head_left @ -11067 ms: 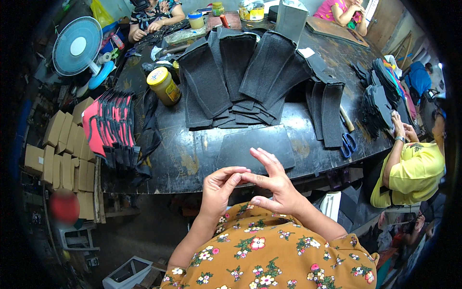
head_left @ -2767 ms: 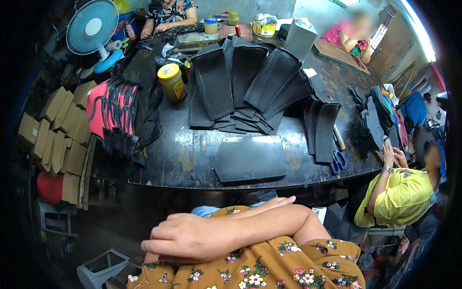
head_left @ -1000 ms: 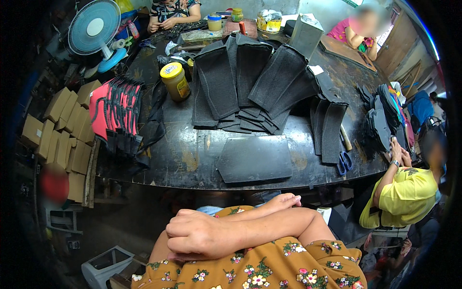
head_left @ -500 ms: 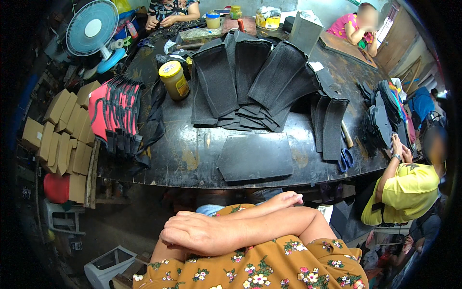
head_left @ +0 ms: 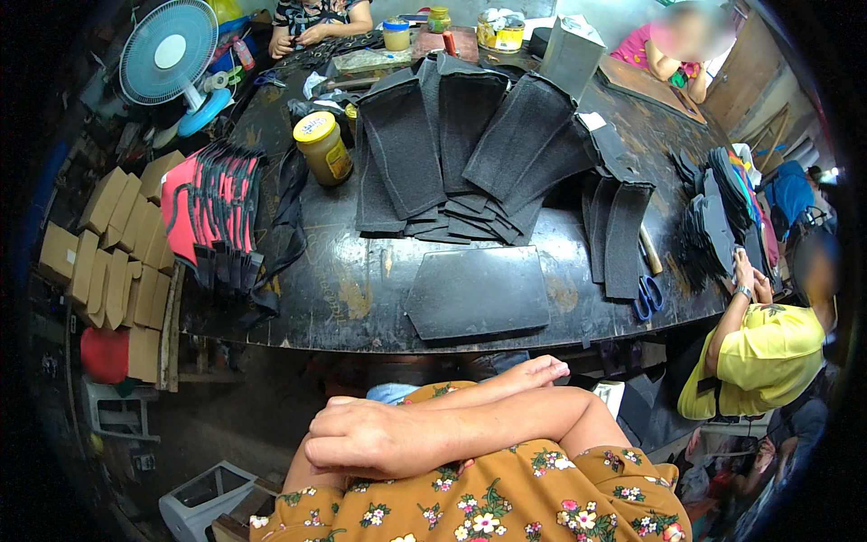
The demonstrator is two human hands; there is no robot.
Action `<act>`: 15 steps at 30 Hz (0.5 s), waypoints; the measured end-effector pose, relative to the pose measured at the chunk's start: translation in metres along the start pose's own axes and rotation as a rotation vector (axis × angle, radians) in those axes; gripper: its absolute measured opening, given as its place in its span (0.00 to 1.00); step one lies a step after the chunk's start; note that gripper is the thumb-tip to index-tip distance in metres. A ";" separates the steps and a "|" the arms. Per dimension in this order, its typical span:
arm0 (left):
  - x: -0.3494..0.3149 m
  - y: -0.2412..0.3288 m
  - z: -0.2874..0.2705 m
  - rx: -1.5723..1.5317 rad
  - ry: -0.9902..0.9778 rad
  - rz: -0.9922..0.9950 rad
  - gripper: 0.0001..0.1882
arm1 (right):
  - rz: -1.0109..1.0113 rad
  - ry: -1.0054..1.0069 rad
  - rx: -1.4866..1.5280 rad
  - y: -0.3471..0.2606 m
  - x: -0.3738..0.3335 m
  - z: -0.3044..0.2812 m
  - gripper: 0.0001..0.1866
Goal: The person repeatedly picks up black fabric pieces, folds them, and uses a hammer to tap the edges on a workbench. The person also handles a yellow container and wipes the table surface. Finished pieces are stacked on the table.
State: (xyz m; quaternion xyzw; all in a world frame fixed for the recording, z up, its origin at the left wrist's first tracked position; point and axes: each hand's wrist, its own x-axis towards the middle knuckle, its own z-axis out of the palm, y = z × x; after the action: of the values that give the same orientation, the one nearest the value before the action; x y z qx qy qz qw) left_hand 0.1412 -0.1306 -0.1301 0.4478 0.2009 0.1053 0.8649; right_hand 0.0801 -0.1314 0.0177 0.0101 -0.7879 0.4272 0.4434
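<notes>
My forearms are crossed over my lap, above brown floral cloth. My right hand [head_left: 354,437] lies at the left on my left arm, its fingers curled in with nothing visible in them. Past my right forearm, my left hand [head_left: 538,369] reaches out to the right, fingers loosely extended and holding nothing. Both hands are off the table. Nearest to them on the table edge is a flat black slab [head_left: 479,294] with angled sides. Behind it, stitched black fabric panels [head_left: 406,149] are fanned out in overlapping piles. Blue-handled scissors [head_left: 647,298] lie to the right.
A yellow-lidded jar [head_left: 322,149] and a stack of red-and-black pieces [head_left: 212,212] stand left on the dark table [head_left: 316,312]. Beyond are a fan [head_left: 169,52] and cardboard boxes [head_left: 113,208]. A person in yellow [head_left: 768,361] handles grey pieces [head_left: 709,226] at right; two others sit behind.
My right hand's fingers look slightly more curled. Both arms stay crossed in the same place. The view has shifted a little, and the things on the table have not been moved.
</notes>
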 end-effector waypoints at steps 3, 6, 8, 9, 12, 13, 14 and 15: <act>0.000 0.000 -0.001 0.003 -0.002 0.000 0.18 | 0.019 -0.034 0.084 0.001 -0.001 0.000 0.11; 0.000 -0.002 0.001 0.000 -0.010 -0.009 0.18 | 0.033 -0.012 0.064 0.000 -0.001 -0.001 0.11; 0.000 -0.002 0.001 0.001 -0.012 -0.014 0.18 | 0.037 0.003 0.000 -0.001 0.001 -0.002 0.12; 0.000 -0.003 0.002 0.001 -0.010 -0.018 0.18 | 0.050 0.005 -0.026 -0.001 0.002 -0.002 0.12; 0.001 -0.004 0.003 0.006 -0.007 -0.026 0.18 | 0.063 0.020 -0.051 -0.002 0.004 -0.003 0.15; 0.001 -0.004 0.004 0.009 -0.008 -0.030 0.18 | 0.057 0.038 -0.057 -0.002 0.004 -0.003 0.16; 0.002 -0.005 0.004 0.009 -0.006 -0.031 0.18 | 0.057 0.048 -0.060 -0.002 0.004 -0.004 0.17; 0.002 -0.005 0.004 0.009 -0.008 -0.034 0.18 | 0.062 0.058 -0.064 -0.001 0.003 -0.004 0.18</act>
State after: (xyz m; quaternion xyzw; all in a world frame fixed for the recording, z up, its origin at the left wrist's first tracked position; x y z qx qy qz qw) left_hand 0.1447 -0.1358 -0.1326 0.4487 0.2055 0.0878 0.8653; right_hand 0.0812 -0.1283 0.0220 -0.0408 -0.7881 0.4152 0.4526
